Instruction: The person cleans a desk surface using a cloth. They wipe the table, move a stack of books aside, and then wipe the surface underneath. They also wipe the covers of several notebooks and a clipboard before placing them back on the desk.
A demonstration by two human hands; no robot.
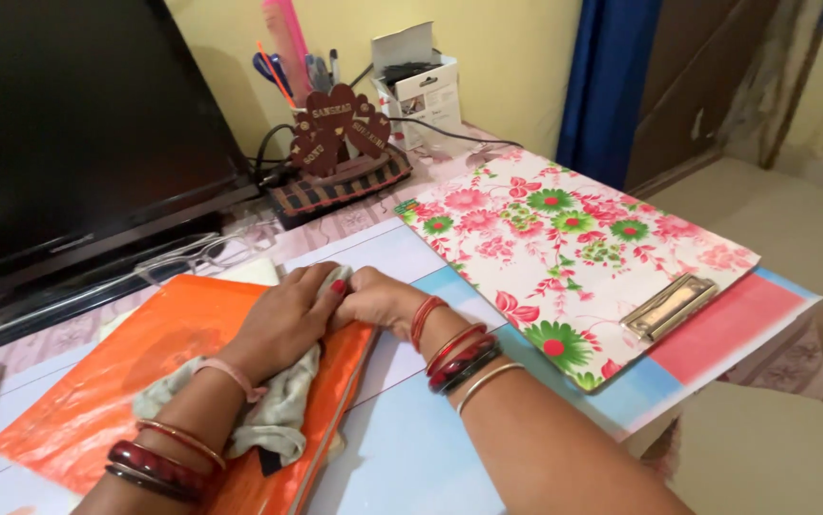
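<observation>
Both hands press a grey cloth (278,405) onto an orange folder (125,372) on the bench (411,448): left hand (282,319) flat and half curled over it, right hand (373,300) closed, pinching its top edge beside a floral clipboard (564,248).

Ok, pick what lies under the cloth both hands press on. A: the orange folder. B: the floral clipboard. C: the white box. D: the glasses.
A: both the left hand and right hand press the cloth onto the orange folder; the floral clipboard lies apart to the right.
</observation>
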